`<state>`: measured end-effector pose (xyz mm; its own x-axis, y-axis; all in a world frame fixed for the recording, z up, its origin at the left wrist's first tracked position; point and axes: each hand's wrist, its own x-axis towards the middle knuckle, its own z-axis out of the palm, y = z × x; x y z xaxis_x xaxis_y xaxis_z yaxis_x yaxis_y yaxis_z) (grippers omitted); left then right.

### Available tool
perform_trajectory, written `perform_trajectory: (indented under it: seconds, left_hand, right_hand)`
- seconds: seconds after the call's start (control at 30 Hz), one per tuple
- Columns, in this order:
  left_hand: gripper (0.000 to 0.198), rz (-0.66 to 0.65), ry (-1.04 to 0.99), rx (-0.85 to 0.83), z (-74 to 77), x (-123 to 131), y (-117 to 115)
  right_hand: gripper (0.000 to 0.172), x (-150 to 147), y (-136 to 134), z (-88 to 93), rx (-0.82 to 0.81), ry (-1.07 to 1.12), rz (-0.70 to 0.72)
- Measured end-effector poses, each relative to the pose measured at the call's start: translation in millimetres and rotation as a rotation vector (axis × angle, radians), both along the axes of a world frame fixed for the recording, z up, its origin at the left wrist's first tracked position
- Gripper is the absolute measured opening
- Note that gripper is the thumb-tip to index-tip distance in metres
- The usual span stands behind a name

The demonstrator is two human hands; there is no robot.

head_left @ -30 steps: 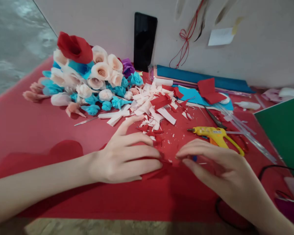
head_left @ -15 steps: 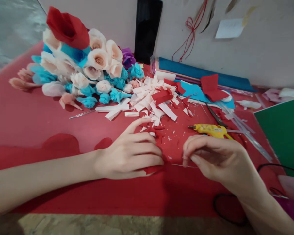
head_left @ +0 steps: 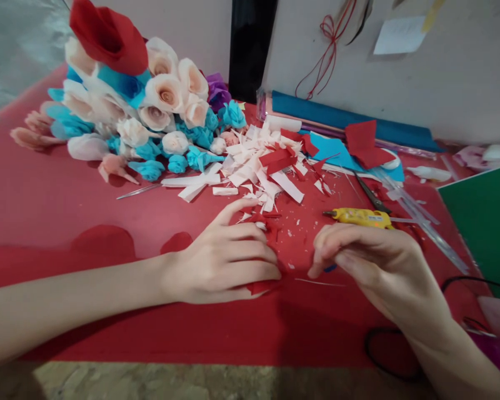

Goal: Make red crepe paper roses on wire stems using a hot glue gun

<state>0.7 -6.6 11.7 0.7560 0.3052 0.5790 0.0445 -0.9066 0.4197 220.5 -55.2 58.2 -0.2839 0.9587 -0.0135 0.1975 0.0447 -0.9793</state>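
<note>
At the near right edge, one black cable (head_left: 384, 331) is looped over the red table (head_left: 83, 208). Beyond it, two hands are seen. One red paper piece (head_left: 261, 287) lies low at the fingertips of the left hand (head_left: 219, 262), where it seems to be pinched between forefinger and thumb; the other fingers are spread flat. The right hand (head_left: 377, 261) is loosely curled, thumb and fingertips a little apart; nothing is seen gripped, though whether something small is hidden there cannot be told. One thin pale strip (head_left: 320, 282) is left just below its fingertips.

Just past that hand, one yellow glue gun (head_left: 360, 218) is partly covered by it. Farther in, white and red offcuts (head_left: 254, 164) are heaped, too many and too tangled to be counted. Beside them at the left, paper flowers (head_left: 166, 93) are piled: one large red, one purple, at least five cream, at least four turquoise and at least two salmon can be counted. These are judged to be already finished, while the red piece is judged to be left incomplete. At the back, one blue roll (head_left: 350, 119) and one black slab (head_left: 252, 53) are placed by the wall
</note>
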Motion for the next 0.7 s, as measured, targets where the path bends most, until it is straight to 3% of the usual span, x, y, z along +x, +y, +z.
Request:
perform_trajectory:
  seconds: [0.4,0.7]
  left_hand:
    - [0.017,-0.001,-0.017,-0.015,0.2,0.1,0.6]
    - [0.016,-0.004,-0.014,-0.002,1.2,1.4,0.8]
  right_hand:
    - [0.017,0.0,0.6,-2.5,-0.087,0.063,0.03]
    - [0.014,-4.3,-4.0,5.1,-0.087,0.037,0.012]
